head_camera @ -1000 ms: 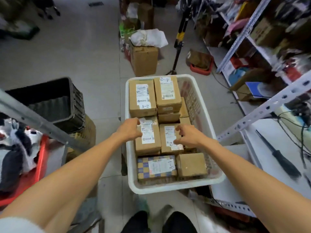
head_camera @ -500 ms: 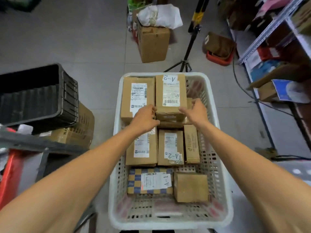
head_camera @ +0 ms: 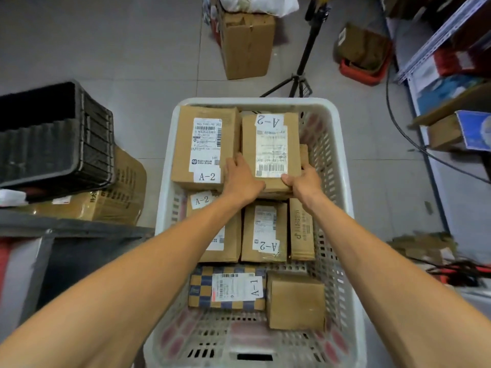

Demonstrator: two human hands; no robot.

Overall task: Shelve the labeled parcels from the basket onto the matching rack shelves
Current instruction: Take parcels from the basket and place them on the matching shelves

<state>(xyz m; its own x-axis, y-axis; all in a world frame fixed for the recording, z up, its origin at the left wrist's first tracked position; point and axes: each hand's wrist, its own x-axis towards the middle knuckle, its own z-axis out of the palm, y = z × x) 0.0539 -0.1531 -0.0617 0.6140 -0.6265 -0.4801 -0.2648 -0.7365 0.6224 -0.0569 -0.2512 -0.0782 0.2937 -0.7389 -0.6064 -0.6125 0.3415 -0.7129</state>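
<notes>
A white plastic basket (head_camera: 342,197) on the floor holds several cardboard parcels. At its far right lies a brown parcel labelled A-2 (head_camera: 271,144), stacked on other boxes. My left hand (head_camera: 240,180) grips its near left edge and my right hand (head_camera: 303,181) grips its near right corner. Beside it on the left sits another A-2 parcel (head_camera: 204,147). Nearer to me lie two more A-2 parcels (head_camera: 264,231) (head_camera: 212,229), a narrow box on its side (head_camera: 301,229), a checkered A-1 parcel (head_camera: 227,288) and a plain box (head_camera: 296,300).
A black crate (head_camera: 53,134) sits on cardboard boxes at the left. Metal rack shelves (head_camera: 435,41) with goods line the right side. A tall carton (head_camera: 245,46), a tripod (head_camera: 301,65) and a red tray (head_camera: 358,70) stand on the floor beyond the basket.
My hands moved from the middle parcels to the far right A-2 parcel and took hold of its near edge on both sides. The view tilted down over the basket.
</notes>
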